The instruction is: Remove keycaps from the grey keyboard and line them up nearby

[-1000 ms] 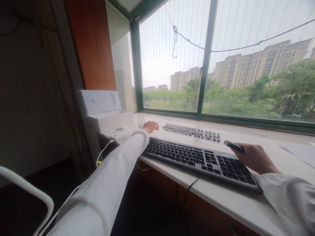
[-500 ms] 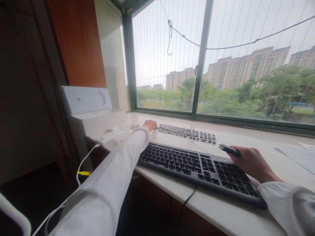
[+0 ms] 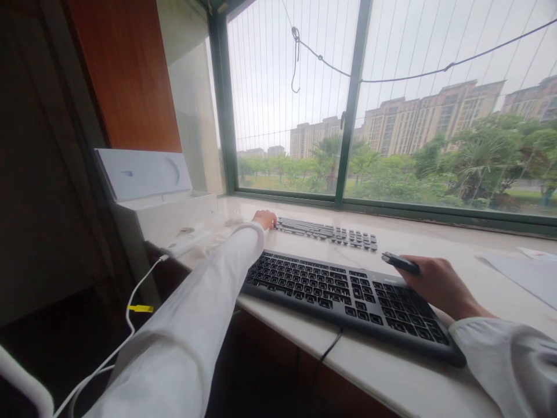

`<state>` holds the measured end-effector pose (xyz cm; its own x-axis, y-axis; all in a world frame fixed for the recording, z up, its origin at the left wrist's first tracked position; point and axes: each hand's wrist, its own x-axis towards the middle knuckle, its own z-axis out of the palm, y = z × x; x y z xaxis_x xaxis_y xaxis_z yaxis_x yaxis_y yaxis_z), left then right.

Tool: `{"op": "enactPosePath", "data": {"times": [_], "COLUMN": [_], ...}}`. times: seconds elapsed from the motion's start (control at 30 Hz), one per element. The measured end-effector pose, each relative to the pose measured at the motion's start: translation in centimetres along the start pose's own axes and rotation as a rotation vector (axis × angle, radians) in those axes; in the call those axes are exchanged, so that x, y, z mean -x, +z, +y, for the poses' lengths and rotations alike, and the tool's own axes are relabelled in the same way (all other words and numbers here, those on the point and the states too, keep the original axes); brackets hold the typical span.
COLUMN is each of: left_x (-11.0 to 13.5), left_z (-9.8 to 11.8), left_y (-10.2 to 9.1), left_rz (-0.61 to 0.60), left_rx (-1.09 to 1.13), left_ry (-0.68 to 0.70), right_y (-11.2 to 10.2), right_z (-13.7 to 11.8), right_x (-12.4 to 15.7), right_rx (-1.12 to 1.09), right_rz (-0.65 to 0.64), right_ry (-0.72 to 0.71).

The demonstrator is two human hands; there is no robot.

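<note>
My left hand (image 3: pixel 264 219) reaches far over the desk to the left end of a block of loose black keycaps (image 3: pixel 326 231) laid out in rows. Its fingers are bent together at the nearest caps; what they pinch, if anything, is hidden. My right hand (image 3: pixel 439 283) is closed around a small, dark, elongated hand tool (image 3: pixel 401 263), its end pointing left. That hand is above the right end of a black keyboard (image 3: pixel 300 284), whose keycaps are off, leaving the key sockets bare.
An open white box (image 3: pixel 143 174) stands at the back left, beside a white power strip (image 3: pixel 187 244) with a cable. A black cord (image 3: pixel 333 345) hangs over the desk's front edge. Paper (image 3: pixel 517 273) lies at the right. The window frame (image 3: pixel 391 209) borders the desk's back.
The whole view has shifted slightly, so things appear a little further left. Both hands keep nearly the same pose and place relative to the keycaps and keyboard.
</note>
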<state>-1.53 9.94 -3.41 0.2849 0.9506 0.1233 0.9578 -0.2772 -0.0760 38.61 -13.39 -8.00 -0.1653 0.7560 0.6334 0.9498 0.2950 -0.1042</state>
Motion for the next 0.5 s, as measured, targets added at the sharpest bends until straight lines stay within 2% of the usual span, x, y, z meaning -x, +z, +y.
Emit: {"op": "enactPosePath", "data": {"times": [0.33, 0.5], "left_x": [0.4, 1.3], "left_z": [0.2, 0.1], "left_y": [-0.1, -0.5], "left_rz": [0.008, 0.031], "left_rx": [0.004, 0.040], "left_ry": [0.003, -0.022], "right_y": [0.4, 0.4], "right_z": [0.4, 0.3], "right_x": [-0.1, -0.1], "right_rx": [0.021, 0.027], "right_rz": [-0.021, -0.018], "right_ry": [0.027, 0.046]}}
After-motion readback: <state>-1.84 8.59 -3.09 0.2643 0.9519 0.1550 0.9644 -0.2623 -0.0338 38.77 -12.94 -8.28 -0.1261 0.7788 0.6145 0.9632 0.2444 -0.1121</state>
